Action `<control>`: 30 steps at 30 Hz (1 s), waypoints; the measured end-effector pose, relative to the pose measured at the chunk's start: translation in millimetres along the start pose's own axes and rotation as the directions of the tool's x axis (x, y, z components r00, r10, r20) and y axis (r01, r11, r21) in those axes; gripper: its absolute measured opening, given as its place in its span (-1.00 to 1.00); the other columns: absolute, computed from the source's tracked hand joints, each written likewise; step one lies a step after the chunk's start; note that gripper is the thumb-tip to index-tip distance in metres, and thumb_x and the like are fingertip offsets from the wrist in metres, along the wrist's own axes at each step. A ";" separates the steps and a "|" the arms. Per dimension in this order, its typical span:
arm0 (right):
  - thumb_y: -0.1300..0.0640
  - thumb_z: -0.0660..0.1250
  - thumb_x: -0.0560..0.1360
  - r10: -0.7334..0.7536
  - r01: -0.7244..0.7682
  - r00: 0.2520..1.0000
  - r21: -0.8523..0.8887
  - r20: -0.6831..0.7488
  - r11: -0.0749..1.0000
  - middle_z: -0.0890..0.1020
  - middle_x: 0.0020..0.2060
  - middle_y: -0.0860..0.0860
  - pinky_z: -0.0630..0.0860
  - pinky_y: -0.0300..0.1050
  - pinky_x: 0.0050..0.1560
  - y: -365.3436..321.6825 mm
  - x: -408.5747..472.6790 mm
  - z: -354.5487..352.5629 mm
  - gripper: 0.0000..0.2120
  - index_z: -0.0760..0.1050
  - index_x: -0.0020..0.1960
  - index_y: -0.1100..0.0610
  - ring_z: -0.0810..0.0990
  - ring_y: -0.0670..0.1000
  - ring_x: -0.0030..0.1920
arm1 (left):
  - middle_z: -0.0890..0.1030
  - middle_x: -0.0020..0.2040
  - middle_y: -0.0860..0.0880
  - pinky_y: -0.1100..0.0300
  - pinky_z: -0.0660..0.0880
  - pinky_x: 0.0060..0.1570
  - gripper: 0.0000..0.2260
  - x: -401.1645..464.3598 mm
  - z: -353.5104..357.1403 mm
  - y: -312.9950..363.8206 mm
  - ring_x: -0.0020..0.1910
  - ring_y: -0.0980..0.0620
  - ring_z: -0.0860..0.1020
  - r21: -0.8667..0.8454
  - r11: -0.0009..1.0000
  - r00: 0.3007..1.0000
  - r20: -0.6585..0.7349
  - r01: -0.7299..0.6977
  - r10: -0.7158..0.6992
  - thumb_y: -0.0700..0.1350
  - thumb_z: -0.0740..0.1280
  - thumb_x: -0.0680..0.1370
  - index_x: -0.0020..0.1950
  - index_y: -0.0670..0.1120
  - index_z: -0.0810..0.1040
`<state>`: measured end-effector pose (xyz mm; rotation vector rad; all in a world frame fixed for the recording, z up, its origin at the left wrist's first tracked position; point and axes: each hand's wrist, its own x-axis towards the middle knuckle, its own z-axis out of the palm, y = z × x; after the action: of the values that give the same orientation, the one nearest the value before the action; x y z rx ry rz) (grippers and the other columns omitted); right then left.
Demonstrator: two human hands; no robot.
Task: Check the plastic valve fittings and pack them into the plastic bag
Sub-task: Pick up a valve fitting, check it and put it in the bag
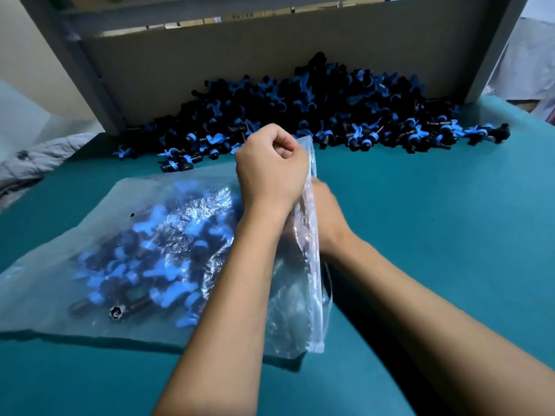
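A clear plastic bag [75, 274] lies on the teal table, holding many black valve fittings with blue handles [156, 253]. My left hand [270, 169] is curled in a fist round the raised edge of the bag's mouth, lifting it. My right hand [326, 211] reaches into the bag's opening just behind that film; its fingers are hidden by the plastic and my left hand. A big loose pile of the same fittings [315, 109] lies at the back of the table.
A brown cardboard sheet [240, 61] stands upright behind the pile, framed by grey posts. The teal table [435, 205] stretches to the right and front. Pale cloth or wrapping [33, 157] lies off the table's left edge.
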<state>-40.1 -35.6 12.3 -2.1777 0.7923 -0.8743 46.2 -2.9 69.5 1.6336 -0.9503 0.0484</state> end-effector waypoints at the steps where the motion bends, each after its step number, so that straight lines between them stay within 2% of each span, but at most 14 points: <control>1: 0.00 0.25 0.31 -0.060 0.054 0.996 -0.105 -0.061 0.993 0.45 -0.38 -0.07 0.42 -0.06 -0.33 0.7 5.3 -7.6 -0.83 0.29 -0.39 -0.06 0.43 0.04 -0.34 | 0.54 -0.45 0.06 0.27 0.43 -0.33 -0.94 -1.8 3.9 -4.8 -0.43 0.12 0.48 0.007 1.000 1.000 0.003 0.028 -0.028 -0.21 0.37 0.38 -0.27 -0.07 0.61; 4: -0.02 0.30 0.39 -0.050 0.002 0.979 -0.237 -0.197 0.971 0.48 -0.39 -0.06 0.36 -0.05 -0.27 24.7 20.9 -27.4 -0.82 0.42 -0.37 -0.04 0.46 0.09 -0.26 | 0.55 -0.44 0.06 0.27 0.40 -0.34 -0.96 -12.5 18.4 -18.8 -0.39 0.11 0.52 0.074 0.993 0.993 0.056 0.097 -0.101 -0.18 0.37 0.39 -0.25 -0.06 0.60; 5: -0.04 0.31 0.43 -0.011 -0.055 0.975 -0.291 -0.220 0.955 0.55 -0.31 -0.03 0.40 -0.04 -0.20 32.1 26.5 -34.0 -0.84 0.52 -0.27 -0.01 0.50 0.11 -0.17 | 0.54 -0.44 0.07 0.24 0.43 -0.32 -0.97 -17.1 23.3 -22.8 -0.38 0.09 0.52 0.091 0.991 0.991 0.086 0.096 -0.104 -0.18 0.38 0.39 -0.24 -0.06 0.60; 6: -0.05 0.33 0.47 0.033 -0.111 0.975 -0.354 -0.219 0.929 0.61 -0.17 0.03 0.46 -0.02 -0.08 41.7 33.2 -39.1 -0.83 0.61 -0.09 0.02 0.53 0.13 -0.02 | 0.53 -0.43 0.06 0.21 0.46 -0.28 -0.97 -21.9 29.0 -25.9 -0.37 0.06 0.51 0.100 0.992 0.989 0.122 0.074 -0.086 -0.17 0.39 0.40 -0.22 -0.05 0.59; 7: -0.05 0.35 0.50 0.088 -0.167 0.976 -0.424 -0.199 0.890 0.60 0.01 0.09 0.48 0.01 0.07 51.3 40.3 -44.6 -0.72 0.61 0.11 0.08 0.49 0.16 0.14 | 0.51 -0.43 0.06 0.17 0.48 -0.25 -0.96 -26.2 34.1 -28.3 -0.36 0.01 0.51 0.108 0.994 0.986 0.161 0.034 -0.051 -0.17 0.39 0.40 -0.21 -0.05 0.57; 9: -0.07 0.36 0.52 0.143 -0.203 0.979 -0.582 -0.148 0.788 0.48 0.24 0.18 0.44 0.10 0.27 71.5 53.0 -57.0 -0.54 0.46 0.35 0.11 0.34 0.21 0.32 | 0.50 -0.43 0.05 0.14 0.49 -0.26 -0.94 -33.5 44.1 -32.5 -0.35 -0.05 0.52 0.106 0.993 0.971 0.238 -0.054 0.027 -0.17 0.38 0.40 -0.18 -0.03 0.53; 12: -0.25 0.35 0.52 0.152 -0.183 0.982 -0.729 -0.110 0.660 0.34 0.38 0.19 0.45 0.21 0.29 94.6 70.6 -76.4 -0.37 0.33 0.48 0.02 0.22 0.25 0.40 | 0.47 -0.48 0.05 0.20 0.42 -0.37 -0.93 -39.8 55.8 -39.5 -0.44 0.06 0.46 0.063 0.991 0.953 0.288 -0.121 0.098 -0.14 0.36 0.40 -0.18 0.00 0.49; 14: -0.39 0.33 0.46 0.213 -0.200 0.974 -0.745 -0.080 0.636 0.21 0.50 0.17 0.39 0.25 0.36 105.8 84.8 -88.1 -0.24 0.23 0.54 -0.10 0.14 0.27 0.47 | 0.48 -0.47 0.05 0.23 0.39 -0.40 -0.96 -41.4 60.7 -45.9 -0.46 0.05 0.43 0.028 0.992 0.952 0.286 -0.122 0.109 -0.12 0.34 0.39 -0.19 0.00 0.50; 17: -0.54 0.29 0.35 0.350 -0.227 0.937 -0.737 0.013 0.636 -0.10 0.63 0.06 0.16 0.27 0.52 113.0 102.2 -102.3 -0.05 0.02 0.60 -0.25 -0.08 0.27 0.59 | 0.48 -0.47 0.11 0.39 0.31 -0.44 -0.96 -42.3 64.4 -56.0 -0.49 0.10 0.40 -0.017 0.998 0.959 0.275 -0.063 0.065 -0.14 0.35 0.39 -0.22 -0.01 0.51; 19: -0.57 0.28 0.32 0.429 -0.243 0.899 -0.714 0.088 0.656 -0.19 0.64 0.03 0.04 0.25 0.58 115.5 107.4 -107.8 -0.01 -0.01 0.62 -0.26 -0.15 0.25 0.61 | 0.47 -0.48 0.13 0.41 0.30 -0.45 -0.95 -41.7 66.1 -59.5 -0.49 0.13 0.40 -0.024 0.999 0.963 0.265 -0.037 0.042 -0.14 0.35 0.39 -0.25 0.00 0.52; 20: -0.56 0.28 0.33 0.443 -0.240 0.889 -0.702 0.119 0.671 -0.18 0.64 0.04 0.04 0.23 0.59 116.9 107.9 -109.0 -0.03 0.05 0.62 -0.23 -0.09 0.24 0.62 | 0.47 -0.48 0.13 0.41 0.30 -0.45 -0.95 -41.5 66.5 -60.4 -0.50 0.13 0.39 -0.024 0.999 0.965 0.261 -0.033 0.038 -0.13 0.35 0.39 -0.26 0.00 0.52; 23: -0.44 0.35 0.41 0.356 -0.212 0.929 -0.636 0.105 0.742 0.08 0.57 0.15 0.19 0.07 0.55 117.9 103.4 -105.9 -0.18 0.39 0.50 0.03 0.23 0.24 0.53 | 0.46 -0.49 0.11 0.41 0.30 -0.47 -0.95 -40.4 68.1 -61.5 -0.51 0.14 0.38 -0.026 0.999 0.967 0.254 -0.022 0.028 -0.12 0.35 0.38 -0.28 0.00 0.52; 26: -0.25 0.44 0.47 0.198 -0.131 0.980 -0.628 0.038 0.767 0.36 0.33 0.21 0.39 -0.02 0.37 110.1 88.6 -95.7 -0.38 0.54 0.23 0.26 0.46 0.23 0.30 | 0.45 -0.50 0.11 0.41 0.31 -0.46 -0.93 -38.9 68.1 -62.4 -0.51 0.14 0.38 -0.020 1.000 0.967 0.255 0.000 0.005 -0.14 0.37 0.40 -0.28 0.00 0.53; 30: -0.09 0.49 0.46 0.064 -0.089 0.996 -0.618 -0.063 0.781 0.58 0.01 0.15 0.48 0.02 0.04 92.9 60.8 -79.6 -0.68 0.54 -0.10 0.17 0.50 0.20 0.15 | 0.46 -0.50 0.10 0.42 0.32 -0.43 -0.92 -39.0 66.3 -60.6 -0.50 0.15 0.38 -0.019 1.000 0.968 0.250 0.017 -0.012 -0.18 0.39 0.41 -0.27 -0.03 0.55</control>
<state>-90.3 -162.6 9.7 -2.6692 1.3304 -0.6671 26.5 -38.2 -19.6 1.6529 -1.1253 -0.1811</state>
